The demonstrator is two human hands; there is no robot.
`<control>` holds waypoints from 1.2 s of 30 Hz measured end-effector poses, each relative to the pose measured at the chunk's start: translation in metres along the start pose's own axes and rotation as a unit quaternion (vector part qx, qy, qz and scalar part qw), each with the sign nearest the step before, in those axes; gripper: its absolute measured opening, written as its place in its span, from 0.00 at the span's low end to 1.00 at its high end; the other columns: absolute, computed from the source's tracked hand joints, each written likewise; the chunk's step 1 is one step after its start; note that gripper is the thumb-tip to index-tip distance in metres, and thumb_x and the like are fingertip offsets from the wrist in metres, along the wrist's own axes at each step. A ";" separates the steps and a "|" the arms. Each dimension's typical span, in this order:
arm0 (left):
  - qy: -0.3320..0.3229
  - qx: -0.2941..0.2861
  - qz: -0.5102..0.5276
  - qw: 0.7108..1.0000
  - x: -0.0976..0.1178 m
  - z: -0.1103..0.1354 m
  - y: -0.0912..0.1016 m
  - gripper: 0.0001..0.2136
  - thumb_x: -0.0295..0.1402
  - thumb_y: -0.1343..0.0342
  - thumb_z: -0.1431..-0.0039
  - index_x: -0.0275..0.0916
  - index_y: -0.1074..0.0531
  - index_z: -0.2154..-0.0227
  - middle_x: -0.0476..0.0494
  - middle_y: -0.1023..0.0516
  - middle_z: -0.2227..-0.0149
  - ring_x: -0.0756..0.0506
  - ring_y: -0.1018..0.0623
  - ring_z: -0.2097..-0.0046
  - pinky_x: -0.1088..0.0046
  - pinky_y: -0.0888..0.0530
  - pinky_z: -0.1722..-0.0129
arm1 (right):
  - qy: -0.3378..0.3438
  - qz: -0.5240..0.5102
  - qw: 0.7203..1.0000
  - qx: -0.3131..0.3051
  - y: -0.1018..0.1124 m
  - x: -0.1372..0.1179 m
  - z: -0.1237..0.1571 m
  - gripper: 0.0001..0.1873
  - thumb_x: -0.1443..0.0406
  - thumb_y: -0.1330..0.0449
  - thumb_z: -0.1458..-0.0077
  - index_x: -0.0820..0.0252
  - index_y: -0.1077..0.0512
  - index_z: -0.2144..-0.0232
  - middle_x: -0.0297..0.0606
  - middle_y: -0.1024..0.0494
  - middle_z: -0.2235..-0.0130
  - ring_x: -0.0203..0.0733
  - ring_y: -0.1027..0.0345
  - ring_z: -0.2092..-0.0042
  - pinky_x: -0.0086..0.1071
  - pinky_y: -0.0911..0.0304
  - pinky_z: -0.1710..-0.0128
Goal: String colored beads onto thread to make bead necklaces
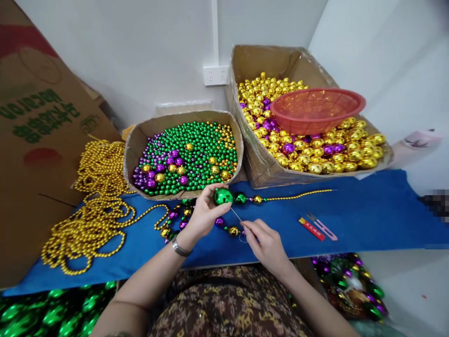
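Observation:
My left hand (204, 208) is closed around a large shiny green ball (223, 197) above the blue table. My right hand (263, 241) pinches a thin needle (236, 214) that slants up to the ball's underside; whether its tip is inside cannot be made out. Beyond the ball lie a smaller green ball (240, 198), a gold ball (257, 199) and a string of small gold beads (298, 194) running right. Under and beside my left hand rests a strand of purple, gold and green balls, with a purple ball (219, 222) and a gold ball (233, 230) near the needle.
A carton of small beads (130, 135) and a larger carton of gold balls (242, 159) stand behind, a red basket (317, 112) on the latter. Gold bead strings (84, 234) heap at left. Thread snips (324, 228) and a red packet (311, 229) lie right.

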State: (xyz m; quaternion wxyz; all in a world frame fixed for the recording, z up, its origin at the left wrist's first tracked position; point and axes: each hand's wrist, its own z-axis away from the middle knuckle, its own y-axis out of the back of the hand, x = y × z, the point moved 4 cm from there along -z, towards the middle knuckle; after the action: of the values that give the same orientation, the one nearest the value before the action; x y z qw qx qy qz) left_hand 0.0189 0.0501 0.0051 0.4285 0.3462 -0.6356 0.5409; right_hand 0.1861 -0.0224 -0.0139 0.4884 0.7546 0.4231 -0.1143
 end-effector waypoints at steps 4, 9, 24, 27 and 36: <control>0.031 -0.004 0.026 0.999 -0.007 0.004 -0.002 0.23 0.31 0.31 0.56 0.42 0.29 0.55 0.44 0.28 0.51 0.48 0.27 0.56 0.73 0.27 0.60 | 0.018 0.025 1.000 0.004 -0.003 0.000 0.000 0.11 0.67 0.49 0.35 0.61 0.28 0.56 0.39 0.24 0.67 0.36 0.29 0.67 0.29 0.33 0.66; 0.021 -0.055 -0.060 0.996 -0.010 0.014 -0.004 0.24 0.32 0.32 0.54 0.41 0.30 0.52 0.41 0.28 0.48 0.45 0.27 0.51 0.70 0.27 0.54 | 0.029 0.053 0.998 0.010 -0.002 0.001 0.000 0.11 0.67 0.50 0.35 0.60 0.28 0.57 0.38 0.26 0.69 0.36 0.31 0.69 0.28 0.34 0.67; -0.050 -0.066 -0.700 0.709 0.030 -0.097 0.073 0.10 0.31 0.49 0.40 0.38 0.24 0.60 0.44 0.19 0.61 0.45 0.21 0.60 0.71 0.27 0.59 | 0.005 0.049 0.998 0.046 0.012 0.007 -0.004 0.08 0.67 0.48 0.36 0.59 0.29 0.63 0.36 0.28 0.70 0.36 0.33 0.70 0.29 0.38 0.67; -0.019 -0.107 -0.771 0.627 0.015 -0.109 0.067 0.11 0.30 0.49 0.40 0.41 0.22 0.61 0.43 0.18 0.61 0.43 0.21 0.58 0.71 0.28 0.58 | 0.003 0.043 0.998 0.043 0.011 0.008 -0.004 0.08 0.67 0.48 0.36 0.60 0.29 0.62 0.36 0.28 0.71 0.36 0.33 0.70 0.29 0.38 0.68; -0.004 -0.142 -0.793 0.593 0.000 -0.125 0.051 0.11 0.27 0.50 0.42 0.39 0.22 0.63 0.39 0.19 0.63 0.41 0.21 0.59 0.69 0.28 0.59 | -0.008 0.049 0.998 0.047 0.011 0.012 0.000 0.08 0.68 0.48 0.36 0.59 0.28 0.62 0.36 0.28 0.70 0.35 0.33 0.70 0.29 0.37 0.67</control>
State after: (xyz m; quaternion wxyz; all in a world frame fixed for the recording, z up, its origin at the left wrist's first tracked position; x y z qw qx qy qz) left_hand -0.0064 0.1822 -0.0090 0.7291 0.6508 -0.1807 -0.1108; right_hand 0.2017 -0.0184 -0.0137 0.4608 0.7956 0.3757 -0.1161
